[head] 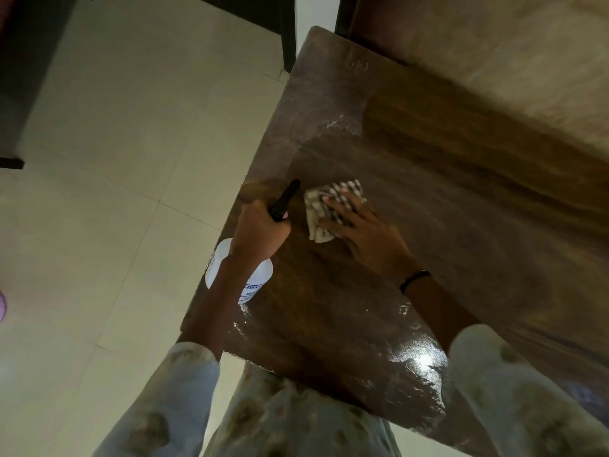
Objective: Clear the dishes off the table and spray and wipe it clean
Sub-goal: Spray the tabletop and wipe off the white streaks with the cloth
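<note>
Brown wood-grain covers the table [445, 179], glossy and wet-looking near the person, where a lamp glare and streaks of liquid sit on the surface; a paler smear shows farther up. One spray bottle [250, 278] is in view — white plastic with a black nozzle and a small label in blue print, of which only letters like "ISSAN" can be made out; the smaller lines below are too blurred to read. It hangs at the table's left edge, gripped at the neck by the left hand [260, 229], fingers curled round it, nozzle pointing away across the table. One cloth [326, 206], checked in dark and cream, lies crumpled on the table just right of the nozzle. The right hand [362, 232] presses flat on it with fingers straight and spread — a dark band circles that wrist. Both sleeves are pale with blotchy brown print. Cream floor tiles [115, 159] lie to the left.
</note>
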`<move>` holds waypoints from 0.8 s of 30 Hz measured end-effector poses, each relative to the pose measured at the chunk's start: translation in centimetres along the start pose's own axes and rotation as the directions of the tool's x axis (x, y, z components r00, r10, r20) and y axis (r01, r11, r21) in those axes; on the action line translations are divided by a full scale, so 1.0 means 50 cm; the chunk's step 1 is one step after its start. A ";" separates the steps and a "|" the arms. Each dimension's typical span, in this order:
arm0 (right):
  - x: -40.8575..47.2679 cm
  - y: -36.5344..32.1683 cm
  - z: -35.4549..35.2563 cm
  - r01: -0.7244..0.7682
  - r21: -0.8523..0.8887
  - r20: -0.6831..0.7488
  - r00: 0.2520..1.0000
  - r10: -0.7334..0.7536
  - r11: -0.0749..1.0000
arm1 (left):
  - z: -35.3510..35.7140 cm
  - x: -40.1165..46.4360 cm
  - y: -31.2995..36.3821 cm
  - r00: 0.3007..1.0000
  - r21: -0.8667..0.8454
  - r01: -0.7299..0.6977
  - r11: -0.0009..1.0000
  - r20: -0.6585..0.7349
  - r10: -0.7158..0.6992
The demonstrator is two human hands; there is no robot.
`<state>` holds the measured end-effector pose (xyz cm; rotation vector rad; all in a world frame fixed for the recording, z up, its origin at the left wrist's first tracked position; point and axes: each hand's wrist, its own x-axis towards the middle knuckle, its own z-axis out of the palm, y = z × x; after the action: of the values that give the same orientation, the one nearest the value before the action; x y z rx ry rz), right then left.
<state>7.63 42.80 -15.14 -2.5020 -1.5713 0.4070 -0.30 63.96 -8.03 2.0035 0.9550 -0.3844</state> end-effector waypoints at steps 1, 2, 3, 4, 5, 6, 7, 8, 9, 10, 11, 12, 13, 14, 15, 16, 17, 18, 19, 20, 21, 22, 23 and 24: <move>-0.013 0.019 -0.004 -0.017 -0.023 0.005 1.000 0.017 1.000 | -0.002 0.003 -0.004 1.000 0.000 0.008 1.000 -0.006 -0.008; -0.018 0.033 -0.011 -0.036 -0.046 0.014 0.999 0.036 0.998 | -0.003 0.007 -0.009 1.000 -0.001 0.013 1.000 -0.012 -0.013; -0.014 0.046 -0.018 -0.049 -0.066 0.024 0.998 0.051 0.997 | -0.005 0.011 -0.013 1.000 -0.002 0.017 1.000 -0.022 -0.017; -0.004 0.055 -0.025 -0.059 -0.075 0.025 0.998 0.061 0.995 | -0.007 0.015 -0.018 0.999 -0.004 0.021 1.000 -0.040 -0.021; 0.010 0.062 -0.031 -0.070 -0.074 0.026 0.997 0.072 0.995 | -0.011 0.020 -0.023 0.998 -0.005 0.033 0.999 -0.061 -0.033; 0.025 0.068 -0.036 -0.084 -0.066 0.030 0.996 0.087 0.994 | -0.015 0.023 -0.027 0.996 -0.007 0.049 0.999 -0.081 -0.049; 0.040 0.075 -0.039 -0.102 -0.052 0.034 0.994 0.104 0.993 | -0.020 0.025 -0.029 0.994 -0.009 0.066 0.998 -0.092 -0.066; 0.055 0.082 -0.040 -0.116 -0.039 0.035 0.992 0.118 0.992 | -0.025 0.027 -0.033 0.992 -0.010 0.076 0.997 -0.096 -0.076; 0.069 0.087 -0.041 -0.131 -0.028 0.030 0.991 0.132 0.991 | -0.030 0.029 -0.036 0.992 -0.010 0.082 0.997 -0.098 -0.082; 0.083 0.092 -0.043 -0.142 -0.019 0.019 0.990 0.142 0.990 | -0.034 0.030 -0.039 0.991 -0.011 0.082 0.997 -0.101 -0.083; 0.098 0.095 -0.046 -0.148 -0.012 0.005 0.989 0.148 0.989 | -0.038 0.032 -0.042 0.992 -0.010 0.075 0.997 -0.105 -0.076; 0.116 0.097 -0.050 -0.155 -0.006 -0.013 0.988 0.155 0.988 | -0.041 0.035 -0.045 0.992 -0.007 0.062 0.998 -0.106 -0.062; 0.138 0.097 -0.052 -0.166 0.002 -0.031 0.986 0.166 0.986 | -0.043 0.037 -0.046 0.994 -0.002 0.049 0.999 -0.102 -0.048; 0.161 0.094 -0.055 -0.178 0.013 -0.049 0.983 0.178 0.984 | -0.045 0.039 -0.047 0.994 0.000 0.040 0.999 -0.098 -0.039; 0.189 0.086 -0.055 -0.189 0.029 -0.063 0.980 0.190 0.982 | -0.047 0.041 -0.047 0.995 0.001 0.039 0.999 -0.095 -0.039; 0.216 0.074 -0.056 -0.193 0.043 -0.069 0.978 0.196 0.980 | -0.049 0.043 -0.046 0.995 -0.003 0.045 0.999 -0.093 -0.045; 0.241 0.058 -0.054 -0.190 0.052 -0.063 0.979 0.193 0.980 | -0.050 0.044 -0.044 0.994 -0.009 0.051 0.999 -0.092 -0.051; 0.265 0.039 -0.049 -0.180 0.059 -0.044 0.982 0.183 0.982 | -0.052 0.045 -0.043 0.994 -0.011 0.055 0.998 -0.092 -0.056; 0.283 0.015 -0.044 -0.168 0.069 -0.026 0.985 0.171 0.983 | -0.055 0.047 -0.041 0.994 -0.007 0.053 0.999 -0.096 -0.053; 0.292 -0.010 -0.037 -0.152 0.072 -0.018 0.988 0.154 0.986 | -0.056 0.048 -0.039 0.994 -0.002 0.044 0.999 -0.101 -0.044; 0.295 -0.035 -0.028 -0.125 0.074 -0.025 0.992 0.127 0.989 | -0.058 0.049 -0.038 0.994 0.004 0.031 1.000 -0.107 -0.030; 0.290 -0.058 -0.019 -0.088 0.080 -0.035 0.995 0.091 0.993 | -0.060 0.050 -0.037 0.994 0.008 0.019 1.000 -0.112 -0.018; 0.275 -0.073 -0.010 -0.040 0.088 -0.041 0.998 0.044 0.995 | -0.061 0.052 -0.036 0.993 0.013 0.010 1.000 -0.115 -0.009; 0.254 -0.081 -0.004 0.013 0.088 -0.045 0.999 -0.009 0.996 | -0.062 0.052 -0.035 0.993 0.016 0.006 1.000 -0.114 -0.004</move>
<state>9.43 56.02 -15.67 -2.4182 -1.5157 0.4066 -0.13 68.30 -8.72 2.0561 1.0305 -0.2835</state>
